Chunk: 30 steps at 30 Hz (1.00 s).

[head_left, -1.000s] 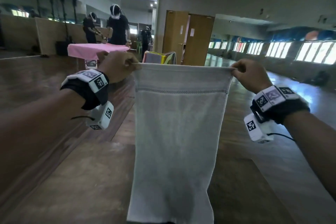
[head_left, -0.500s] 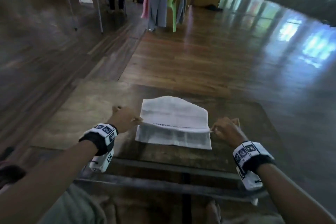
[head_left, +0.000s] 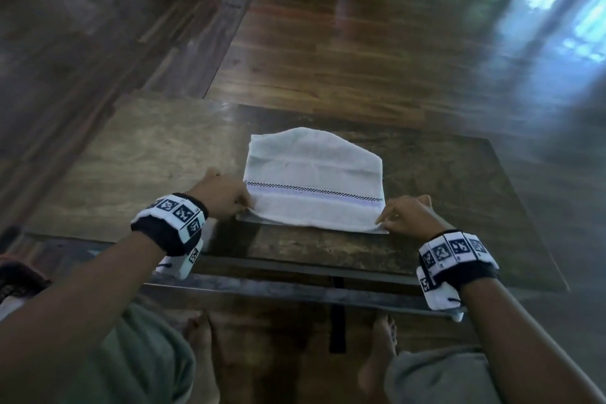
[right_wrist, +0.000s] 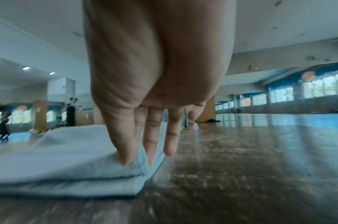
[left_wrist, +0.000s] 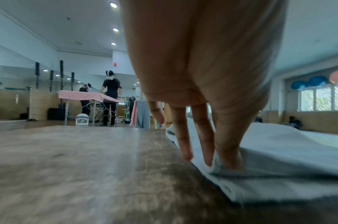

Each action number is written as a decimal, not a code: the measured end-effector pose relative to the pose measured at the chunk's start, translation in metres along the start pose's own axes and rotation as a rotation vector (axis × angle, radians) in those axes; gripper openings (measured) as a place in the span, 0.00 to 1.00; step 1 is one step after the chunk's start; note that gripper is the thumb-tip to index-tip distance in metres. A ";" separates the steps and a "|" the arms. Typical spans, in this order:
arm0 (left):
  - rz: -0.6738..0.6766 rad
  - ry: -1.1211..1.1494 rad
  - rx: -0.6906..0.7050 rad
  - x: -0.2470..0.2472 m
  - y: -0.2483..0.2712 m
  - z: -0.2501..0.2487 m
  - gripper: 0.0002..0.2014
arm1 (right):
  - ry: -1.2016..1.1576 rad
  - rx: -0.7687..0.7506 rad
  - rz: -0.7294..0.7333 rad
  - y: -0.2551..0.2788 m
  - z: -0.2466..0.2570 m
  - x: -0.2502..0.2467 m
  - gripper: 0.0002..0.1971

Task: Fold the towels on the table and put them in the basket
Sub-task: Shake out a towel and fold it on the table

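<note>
On the near middle of the table (head_left: 137, 154) lies the towel (head_left: 311, 180), folded once, top layer drawn toward the near edge, striped band facing up. Left hand (head_left: 223, 195) pinches the near-left corner of the top layer; wrist view shows thumb and fingers (left_wrist: 228, 153) closed on the cloth. Right hand (head_left: 410, 216) pinches the near-right corner likewise, fingers (right_wrist: 126, 148) nipping the upper layer. Each grip is nearly closed, holding only towel. Judged step: first fold being laid down, edges roughly matched; far-right corner sits slanted. Next move likely calls for releasing, smoothing, then a second fold across. Basket: not in view, so its contents cannot be told
</note>
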<state>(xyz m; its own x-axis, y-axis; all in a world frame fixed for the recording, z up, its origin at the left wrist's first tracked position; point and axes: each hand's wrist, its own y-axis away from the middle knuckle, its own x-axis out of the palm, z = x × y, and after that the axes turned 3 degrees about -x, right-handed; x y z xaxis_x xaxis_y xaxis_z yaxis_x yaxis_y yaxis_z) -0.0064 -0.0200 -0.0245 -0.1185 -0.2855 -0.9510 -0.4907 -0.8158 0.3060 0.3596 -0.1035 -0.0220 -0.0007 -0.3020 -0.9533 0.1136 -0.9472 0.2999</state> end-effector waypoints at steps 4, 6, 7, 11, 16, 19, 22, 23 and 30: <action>-0.707 0.121 0.009 -0.025 -0.001 0.011 0.04 | -0.100 0.015 -0.813 0.002 -0.007 -0.027 0.13; -1.060 0.138 0.028 -0.032 0.003 0.017 0.04 | -0.038 0.030 -1.112 0.008 -0.008 -0.039 0.07; -1.101 0.136 0.043 -0.032 0.004 0.018 0.05 | -0.011 0.024 -1.136 0.010 -0.009 -0.038 0.05; -0.623 0.071 0.153 0.000 0.006 0.012 0.04 | -0.013 -0.119 -0.667 0.013 -0.012 0.003 0.07; -0.272 0.091 0.115 0.028 0.010 0.008 0.04 | -0.049 -0.123 -0.288 0.017 -0.015 0.033 0.07; -0.329 0.137 0.123 0.030 0.013 0.015 0.02 | -0.045 -0.105 -0.286 0.019 -0.016 0.030 0.08; -0.360 0.186 0.163 0.033 0.014 0.020 0.01 | -0.036 -0.095 -0.274 0.020 -0.015 0.029 0.09; -0.364 0.189 0.184 0.035 0.014 0.021 0.02 | -0.028 -0.100 -0.266 0.020 -0.014 0.030 0.10; -0.236 0.076 0.212 0.029 0.017 0.019 0.10 | 0.111 -0.168 -0.224 0.020 -0.014 0.028 0.15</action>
<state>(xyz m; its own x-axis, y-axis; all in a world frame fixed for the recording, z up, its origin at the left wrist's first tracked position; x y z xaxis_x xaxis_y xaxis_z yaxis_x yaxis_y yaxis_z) -0.0349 -0.0329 -0.0481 0.0808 -0.1438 -0.9863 -0.6669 -0.7432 0.0538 0.3759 -0.1296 -0.0434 0.0628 -0.0648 -0.9959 0.2859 -0.9549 0.0802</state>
